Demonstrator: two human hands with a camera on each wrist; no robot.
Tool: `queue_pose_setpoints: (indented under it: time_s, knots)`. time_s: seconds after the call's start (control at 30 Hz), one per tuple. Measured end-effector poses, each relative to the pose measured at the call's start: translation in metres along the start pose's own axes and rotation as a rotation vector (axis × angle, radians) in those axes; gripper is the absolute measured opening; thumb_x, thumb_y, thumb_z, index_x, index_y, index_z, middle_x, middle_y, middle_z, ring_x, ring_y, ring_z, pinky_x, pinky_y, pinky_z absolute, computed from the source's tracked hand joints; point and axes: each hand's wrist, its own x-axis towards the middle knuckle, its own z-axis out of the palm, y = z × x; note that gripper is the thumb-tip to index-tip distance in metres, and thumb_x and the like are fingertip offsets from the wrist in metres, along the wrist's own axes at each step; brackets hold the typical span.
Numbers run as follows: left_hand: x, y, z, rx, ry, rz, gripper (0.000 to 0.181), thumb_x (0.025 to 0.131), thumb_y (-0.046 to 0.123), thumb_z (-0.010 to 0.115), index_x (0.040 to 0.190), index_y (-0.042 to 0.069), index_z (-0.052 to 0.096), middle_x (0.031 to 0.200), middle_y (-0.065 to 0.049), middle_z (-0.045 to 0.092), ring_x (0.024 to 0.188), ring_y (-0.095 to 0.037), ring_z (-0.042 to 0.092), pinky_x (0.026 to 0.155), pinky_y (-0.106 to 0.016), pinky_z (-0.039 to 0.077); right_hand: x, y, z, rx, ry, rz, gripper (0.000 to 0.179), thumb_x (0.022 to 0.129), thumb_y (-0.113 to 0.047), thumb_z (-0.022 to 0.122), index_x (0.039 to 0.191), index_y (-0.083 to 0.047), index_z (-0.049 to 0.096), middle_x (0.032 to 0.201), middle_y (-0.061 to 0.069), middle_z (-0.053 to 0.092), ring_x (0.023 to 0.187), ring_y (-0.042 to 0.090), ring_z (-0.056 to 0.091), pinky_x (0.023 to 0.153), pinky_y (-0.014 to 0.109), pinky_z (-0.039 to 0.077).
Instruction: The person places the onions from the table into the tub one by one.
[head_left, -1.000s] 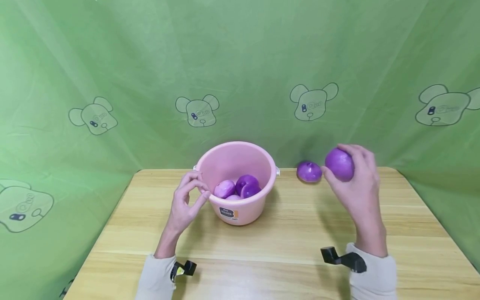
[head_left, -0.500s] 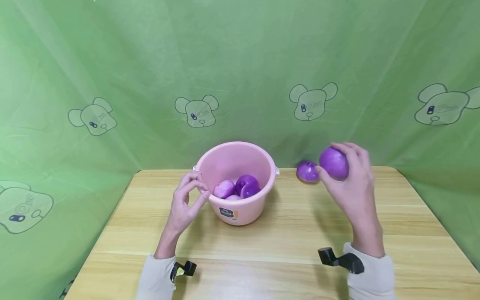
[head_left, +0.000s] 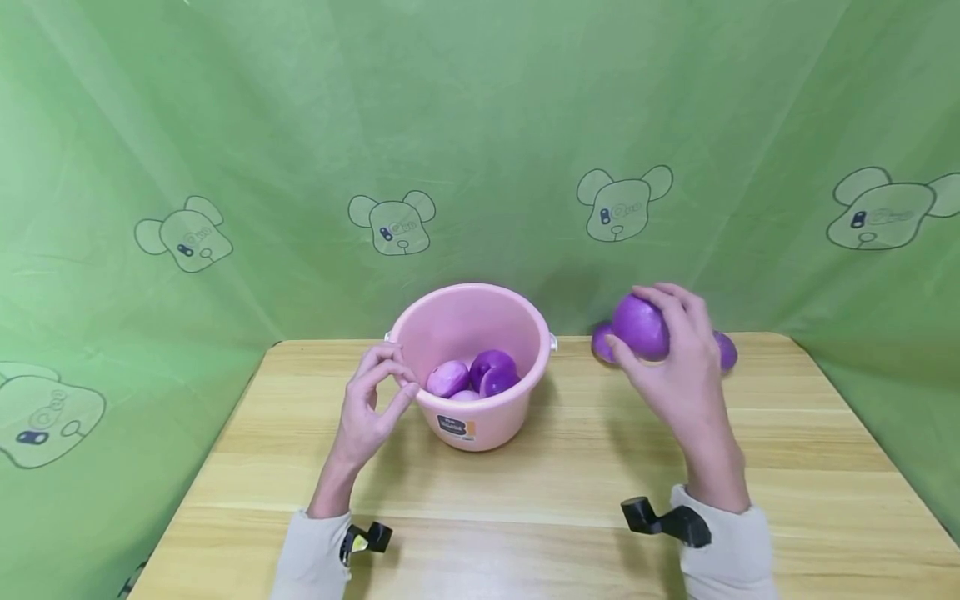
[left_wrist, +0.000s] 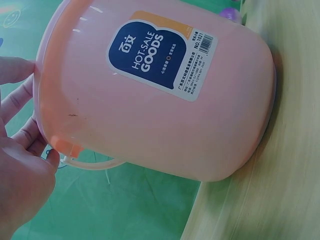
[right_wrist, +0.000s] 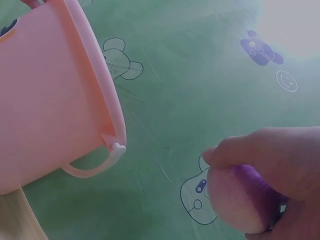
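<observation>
A pink bucket (head_left: 495, 425) stands upright on the table, with several purple onions (head_left: 448, 378) lying inside. At its near left rim, my left hand (head_left: 372, 404) pinches the edge between thumb and fingers; the left wrist view shows the bucket's labelled side (left_wrist: 150, 57). Above the table, right of the bucket, my right hand (head_left: 681, 375) grips a purple onion (head_left: 639, 325) with thumb and fingers round it. In the right wrist view this onion (right_wrist: 240, 200) is level with the bucket's height, apart from it. Its far side is covered by the fingers.
Two more onions rest at the table's back edge, one onion (head_left: 602, 343) partly behind the held one, another onion (head_left: 726, 352) partly behind my right hand. A white handle (right_wrist: 92, 170) hangs at the bucket's side. Green cloth (head_left: 480, 125) closes off the back and sides.
My right hand has moved left toward the bucket with the onion. Another onion has come into sight behind that hand. My left hand has stayed at the rim.
</observation>
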Motion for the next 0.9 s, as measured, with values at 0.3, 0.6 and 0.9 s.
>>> queue_pose_setpoints:
  time_s: [0.3,0.6,0.9]
  knots:
    - [0.0,0.002,0.0,0.002,0.0,-0.006,0.008,0.086,-0.006,0.07,0.088,0.001,0.068,0.108,-0.019,0.055,0.117,-0.038,0.049,0.118,-0.049,0.032,-0.001,-0.008,0.006,0.02,-0.027,-0.023,0.071,0.075,-0.012,0.092,0.139,-0.013,0.061,0.148,0.015,0.046,0.13,0.044,0.049,0.098,0.072,0.046]
    - [0.0,0.001,0.0,-0.001,0.0,-0.011,0.006,0.086,-0.006,0.07,0.088,0.0,0.068,0.108,-0.025,0.054,0.117,-0.033,0.049,0.119,-0.051,0.03,-0.004,-0.012,0.015,0.042,-0.03,-0.086,0.067,0.076,-0.009,0.091,0.136,-0.011,0.063,0.147,0.016,0.047,0.13,0.041,0.05,0.099,0.069,0.048]
    - [0.0,0.002,0.0,0.003,0.002,-0.011,0.007,0.086,-0.006,0.07,0.088,0.0,0.067,0.109,-0.017,0.056,0.116,-0.044,0.047,0.12,-0.052,0.029,-0.005,-0.019,0.022,0.055,-0.038,-0.125,0.066,0.075,-0.008,0.09,0.135,-0.011,0.063,0.147,0.015,0.048,0.13,0.041,0.05,0.098,0.067,0.049]
